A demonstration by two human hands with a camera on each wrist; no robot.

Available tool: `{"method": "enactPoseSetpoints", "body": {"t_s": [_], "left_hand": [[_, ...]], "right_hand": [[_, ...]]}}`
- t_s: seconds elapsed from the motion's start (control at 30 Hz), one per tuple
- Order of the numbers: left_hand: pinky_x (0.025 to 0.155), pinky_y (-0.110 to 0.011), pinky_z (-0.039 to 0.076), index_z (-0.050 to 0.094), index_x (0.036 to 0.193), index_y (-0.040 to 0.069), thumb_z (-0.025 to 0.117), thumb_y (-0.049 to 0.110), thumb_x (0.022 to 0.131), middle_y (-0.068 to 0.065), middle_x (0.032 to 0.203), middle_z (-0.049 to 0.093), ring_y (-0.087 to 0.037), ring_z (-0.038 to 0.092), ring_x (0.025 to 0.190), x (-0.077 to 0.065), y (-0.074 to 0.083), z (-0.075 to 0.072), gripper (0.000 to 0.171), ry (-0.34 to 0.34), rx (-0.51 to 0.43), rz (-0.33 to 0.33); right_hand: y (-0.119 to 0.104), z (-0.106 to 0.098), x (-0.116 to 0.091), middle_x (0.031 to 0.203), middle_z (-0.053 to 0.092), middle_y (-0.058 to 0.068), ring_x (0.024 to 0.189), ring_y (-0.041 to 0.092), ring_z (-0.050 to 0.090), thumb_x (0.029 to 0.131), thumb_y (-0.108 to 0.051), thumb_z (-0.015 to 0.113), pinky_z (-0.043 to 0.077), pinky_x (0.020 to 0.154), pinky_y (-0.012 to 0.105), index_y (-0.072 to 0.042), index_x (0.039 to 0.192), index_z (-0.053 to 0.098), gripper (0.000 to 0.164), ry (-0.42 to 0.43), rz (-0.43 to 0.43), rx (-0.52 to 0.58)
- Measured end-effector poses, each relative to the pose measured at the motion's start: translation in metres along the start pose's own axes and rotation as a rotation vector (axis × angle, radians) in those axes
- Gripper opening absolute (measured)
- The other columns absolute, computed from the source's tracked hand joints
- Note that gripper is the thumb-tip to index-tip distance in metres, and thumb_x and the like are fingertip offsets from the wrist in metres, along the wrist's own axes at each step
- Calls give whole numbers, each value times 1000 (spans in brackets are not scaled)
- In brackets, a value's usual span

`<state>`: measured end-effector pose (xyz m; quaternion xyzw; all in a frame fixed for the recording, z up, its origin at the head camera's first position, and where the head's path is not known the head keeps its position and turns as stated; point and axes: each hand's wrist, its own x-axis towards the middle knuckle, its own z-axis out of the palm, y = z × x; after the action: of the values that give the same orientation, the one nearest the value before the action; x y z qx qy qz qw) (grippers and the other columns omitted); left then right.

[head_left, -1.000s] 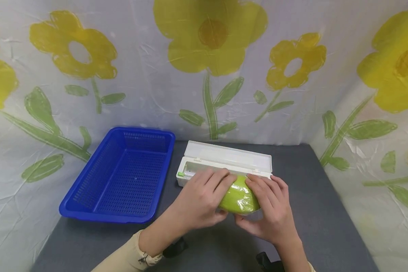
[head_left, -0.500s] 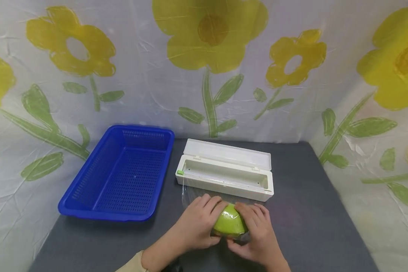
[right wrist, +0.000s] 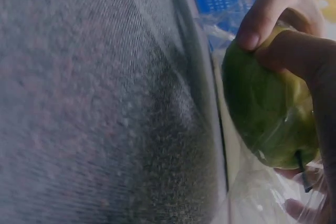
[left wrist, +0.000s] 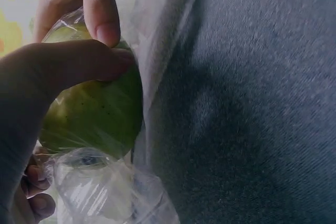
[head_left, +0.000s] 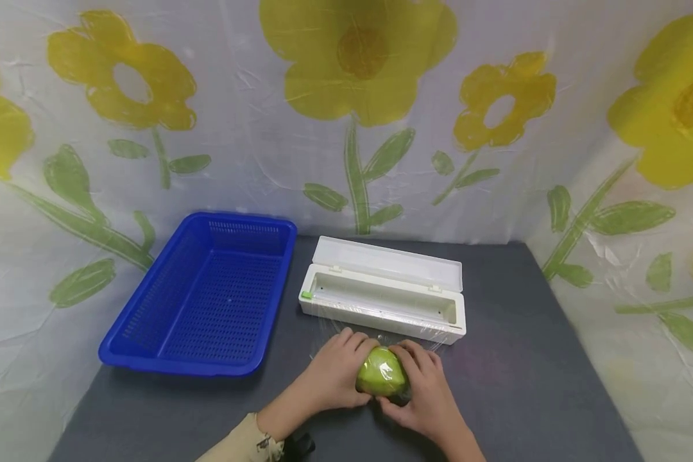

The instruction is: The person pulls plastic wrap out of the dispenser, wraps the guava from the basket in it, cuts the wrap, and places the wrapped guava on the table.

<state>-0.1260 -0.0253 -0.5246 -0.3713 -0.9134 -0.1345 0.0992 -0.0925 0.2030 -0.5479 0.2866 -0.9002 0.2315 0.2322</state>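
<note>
Where it overlapped the front of the box (head_left: 381, 317) a second ago, the fruit (head_left: 380, 372) now sits in the lower middle of the frame, apart from the box and nearer the person. The left hand (head_left: 336, 371) and right hand (head_left: 420, 390) grip it from either side, fingers clamped on it; both wrist views show the two thumbs meeting on its near face. Clear film (left wrist: 100, 182) covers it and bunches loosely beneath it, around the stem (right wrist: 303, 171) too. With the fruit drawn back, the box's trough shows whole and film reaches from its front edge towards the hands; so the film seems pulled out round the fruit, probably not yet parted, though no cut edge can be made out. Whether the fruit touches the bench (head_left: 525, 359) is unclear. The basket (head_left: 185, 370) stands at left, unmoved.
</note>
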Motion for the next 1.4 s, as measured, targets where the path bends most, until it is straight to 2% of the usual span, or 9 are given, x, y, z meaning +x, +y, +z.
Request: {"method": "enactPoseSetpoints", "body": {"t_s": [0.27, 0.43, 0.53, 0.63, 0.7, 0.9, 1.07, 1.27, 1.4], "left_hand": [[89, -32, 54, 62, 139, 12, 96, 56, 67, -3, 124, 67, -17, 54, 102, 9, -8, 11, 92, -68, -11, -32], [88, -32, 54, 62, 142, 9, 96, 58, 68, -4, 124, 69, -17, 53, 100, 15, -12, 11, 95, -122, -24, -68], [87, -31, 53, 61, 144, 9, 96, 59, 68, -4, 125, 69, -16, 52, 100, 20, -12, 10, 97, -162, -14, -91], [86, -30, 52, 60, 144, 8, 95, 60, 68, -3, 124, 69, -15, 51, 99, 25, -11, 8, 98, -194, 2, -106], [85, -29, 51, 60, 144, 8, 95, 60, 69, -3, 124, 70, -15, 50, 98, 27, -10, 6, 98, -208, 8, -110], [82, -29, 51, 61, 142, 7, 96, 58, 69, -3, 122, 71, -15, 50, 97, 31, -11, 1, 96, -213, -29, -134], [85, -32, 52, 51, 153, 4, 96, 57, 70, -4, 124, 71, -16, 51, 99, 29, -12, 3, 108, -216, -70, -192], [93, -35, 53, 43, 159, 3, 96, 58, 71, -8, 141, 66, -19, 55, 107, 24, -7, 4, 117, -159, -70, -184], [99, -40, 55, 44, 158, 6, 95, 61, 70, -10, 147, 59, -24, 57, 118, 19, -3, 3, 116, -99, -2, -155]], "right_hand": [[10, 7, 0, 125, 66, 11, 114, 28, 64, 58, -44, 100, 51, 93, 56, -4, 136, 61, 96, 4, 12, -59], [12, 6, 2, 126, 68, 10, 113, 29, 63, 66, -47, 96, 48, 93, 57, -5, 135, 62, 88, 4, -3, -65], [11, 4, 2, 132, 65, 12, 120, 31, 61, 69, -52, 95, 48, 95, 58, -5, 138, 61, 90, -15, 16, -62], [9, 4, 1, 139, 61, 13, 128, 32, 58, 67, -52, 98, 46, 99, 59, -6, 143, 60, 97, -21, 35, -45], [8, 4, 2, 142, 60, 12, 130, 32, 57, 64, -49, 101, 45, 100, 59, -7, 144, 60, 99, -17, 18, -33], [9, 5, 7, 143, 60, 10, 126, 32, 59, 55, -39, 107, 46, 101, 58, -12, 140, 63, 100, -39, -34, -72], [10, 8, 11, 140, 60, 12, 123, 34, 60, 51, -32, 109, 48, 98, 60, -10, 136, 63, 99, -58, -14, -95], [14, 13, 15, 133, 61, 14, 115, 36, 61, 47, -17, 109, 49, 94, 59, -9, 129, 62, 95, -27, -11, -115], [17, 15, 17, 131, 61, 14, 114, 36, 62, 49, -15, 107, 50, 94, 58, -9, 129, 62, 92, -15, -21, -123]]}}
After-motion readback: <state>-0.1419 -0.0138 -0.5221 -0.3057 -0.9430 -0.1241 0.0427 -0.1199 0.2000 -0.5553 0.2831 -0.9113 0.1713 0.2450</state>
